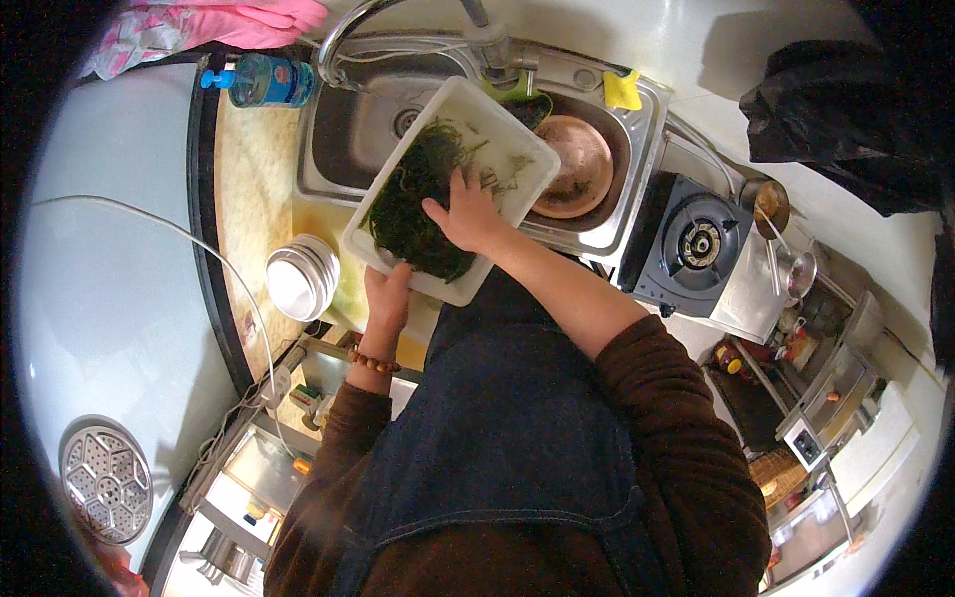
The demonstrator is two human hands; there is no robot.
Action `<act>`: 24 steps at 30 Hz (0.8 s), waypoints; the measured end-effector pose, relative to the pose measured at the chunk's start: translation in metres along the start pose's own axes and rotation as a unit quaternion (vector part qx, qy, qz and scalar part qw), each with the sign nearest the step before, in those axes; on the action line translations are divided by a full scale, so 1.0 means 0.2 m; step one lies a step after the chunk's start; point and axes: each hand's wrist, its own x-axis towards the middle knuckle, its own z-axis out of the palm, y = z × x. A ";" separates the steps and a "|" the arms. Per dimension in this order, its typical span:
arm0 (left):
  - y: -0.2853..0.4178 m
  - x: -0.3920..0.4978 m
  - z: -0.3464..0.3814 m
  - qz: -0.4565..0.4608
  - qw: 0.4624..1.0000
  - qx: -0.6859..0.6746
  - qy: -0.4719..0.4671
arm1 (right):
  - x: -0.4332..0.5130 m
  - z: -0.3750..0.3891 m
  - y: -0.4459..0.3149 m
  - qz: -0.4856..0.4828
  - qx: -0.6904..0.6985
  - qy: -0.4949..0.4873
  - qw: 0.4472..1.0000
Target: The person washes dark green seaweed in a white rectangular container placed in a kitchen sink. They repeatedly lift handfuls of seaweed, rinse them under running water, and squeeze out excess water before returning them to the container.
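Observation:
A white rectangular plastic tub (522,160) is tilted across the front of the double steel sink. Dark green shredded seaweed or a similar leafy green (421,201) lies heaped along its left and near side, with loose strands on the bare bottom. My left hand (388,295) grips the tub's near left rim, thumb over the edge. Over the heap, my right hand (471,213) has its fingers spread and touches the greens; whether any are pinched under the palm is hidden.
Left of the tub is a sink basin (343,142) under a curved faucet (328,56). A round copper-coloured basin (578,168) sits in the right bowl. Stacked white bowls (302,277) and a blue pump bottle (272,80) stand left. A gas stove (697,242) is at right.

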 end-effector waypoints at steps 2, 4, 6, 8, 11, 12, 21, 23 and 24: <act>0.02 -0.01 0.00 0.022 1.000 0.002 -0.003 | 0.00 0.01 0.00 0.006 0.029 -0.008 1.000; 0.04 -0.02 0.02 0.037 0.999 0.010 -0.003 | 0.00 0.02 0.00 -0.008 0.031 0.007 0.999; 0.06 -0.04 0.03 0.044 0.999 0.020 0.003 | 0.01 0.03 0.00 -0.023 0.028 0.016 0.999; 0.08 -0.05 0.03 0.031 0.999 0.026 0.012 | 0.01 0.04 0.01 -0.042 0.017 0.023 0.999; 0.07 -0.05 0.03 0.028 0.999 0.022 0.015 | 0.01 0.05 0.01 -0.040 0.004 0.021 0.999; 0.07 -0.05 0.03 0.030 0.999 0.017 0.013 | 0.01 0.04 0.01 -0.046 0.005 0.024 0.999; 0.14 -0.07 0.04 -0.014 0.999 0.043 0.017 | 0.00 0.01 0.02 -0.036 0.066 0.010 0.997; 0.18 -0.10 0.06 0.018 0.997 0.075 0.015 | -0.01 0.01 0.01 -0.039 0.080 0.018 0.996; 0.21 -0.12 0.07 0.031 0.995 0.092 0.018 | -0.02 0.02 0.00 -0.034 0.100 0.022 0.994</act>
